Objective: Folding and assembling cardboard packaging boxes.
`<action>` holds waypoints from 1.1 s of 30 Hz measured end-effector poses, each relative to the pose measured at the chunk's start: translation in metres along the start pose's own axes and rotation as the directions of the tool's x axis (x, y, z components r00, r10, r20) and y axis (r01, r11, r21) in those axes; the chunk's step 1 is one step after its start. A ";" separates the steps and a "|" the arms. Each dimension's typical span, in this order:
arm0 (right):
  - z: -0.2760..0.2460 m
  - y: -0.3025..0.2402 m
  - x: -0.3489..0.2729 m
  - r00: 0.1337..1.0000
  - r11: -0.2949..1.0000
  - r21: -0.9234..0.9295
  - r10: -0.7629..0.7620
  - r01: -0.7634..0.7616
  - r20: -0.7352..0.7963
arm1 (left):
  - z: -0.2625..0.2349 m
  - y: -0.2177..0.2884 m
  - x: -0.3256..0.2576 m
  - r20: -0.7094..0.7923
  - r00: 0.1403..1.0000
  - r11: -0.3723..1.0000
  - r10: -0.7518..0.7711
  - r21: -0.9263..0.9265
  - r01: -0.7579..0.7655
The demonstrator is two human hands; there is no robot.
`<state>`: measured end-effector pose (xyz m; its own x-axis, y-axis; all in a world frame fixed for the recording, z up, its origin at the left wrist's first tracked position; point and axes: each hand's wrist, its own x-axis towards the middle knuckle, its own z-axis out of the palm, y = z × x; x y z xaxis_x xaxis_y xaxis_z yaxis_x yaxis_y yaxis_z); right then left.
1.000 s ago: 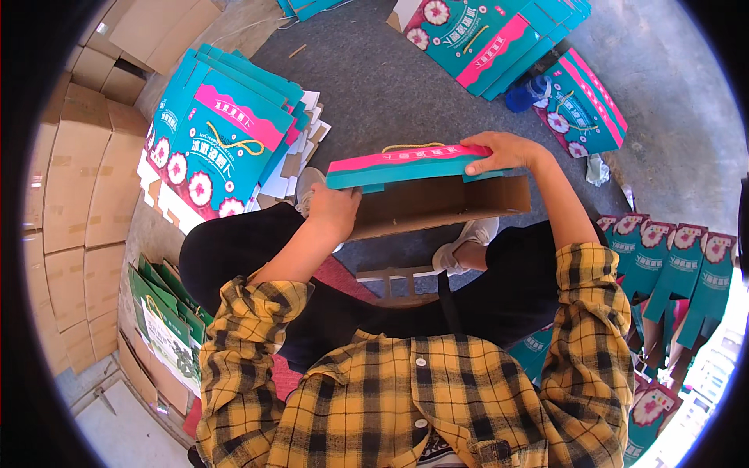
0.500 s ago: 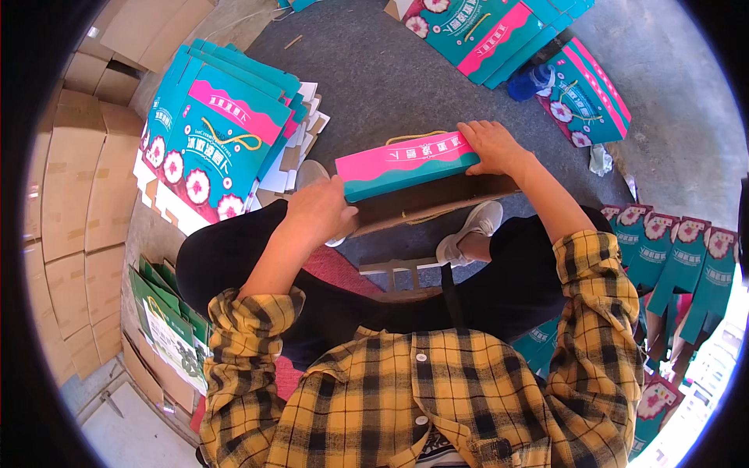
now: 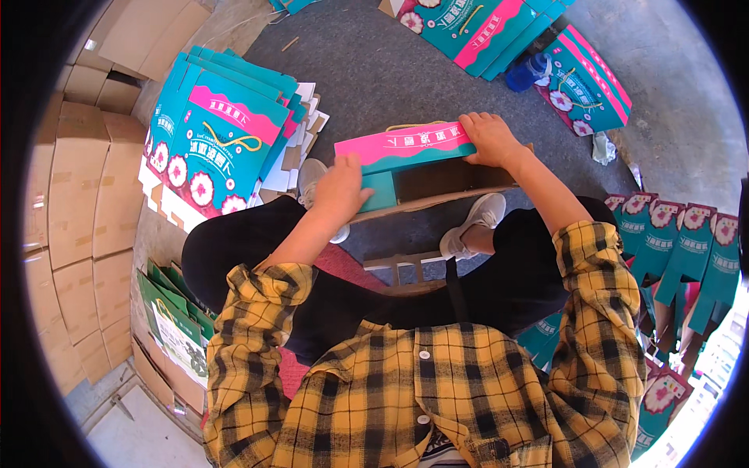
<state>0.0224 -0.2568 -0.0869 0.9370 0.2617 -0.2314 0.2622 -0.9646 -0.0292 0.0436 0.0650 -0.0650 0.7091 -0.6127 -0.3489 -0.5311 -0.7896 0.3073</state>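
Note:
Between my knees is a teal and pink cardboard gift box (image 3: 421,148) with a yellow cord handle, its near side gaping and showing brown inside. My left hand (image 3: 339,189) grips the box's left end, fingers on the pink panel's edge and thumb by a teal end flap (image 3: 381,193) lying across the opening. At the right end my right hand (image 3: 490,140) is closed over the pink and teal panel, fingers on top and thumb at the near edge. The underside of the box is hidden.
Flat teal boxes are stacked at the left (image 3: 226,148) and far right (image 3: 460,31). A blue cup-like thing (image 3: 529,72) stands beside another teal box (image 3: 585,86). Brown cartons (image 3: 78,179) line the left wall; several folded teal boxes (image 3: 663,242) stand at right.
My left hand has moved slightly down and right at the box's left end. A teal end flap now lies across the left part of the opening.

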 end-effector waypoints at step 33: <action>0.038 0.056 -0.048 0.727 0.466 0.586 0.217 -0.663 0.651 | 0.057 -0.051 0.030 0.108 0.987 0.590 -0.121 -0.792 0.159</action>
<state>-0.0170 -0.3244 -0.1146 0.5879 -0.0404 -0.8079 -0.6346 -0.6425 -0.4296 0.0650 0.0852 -0.1418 0.7141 -0.5126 -0.4768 0.1662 -0.5374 0.8268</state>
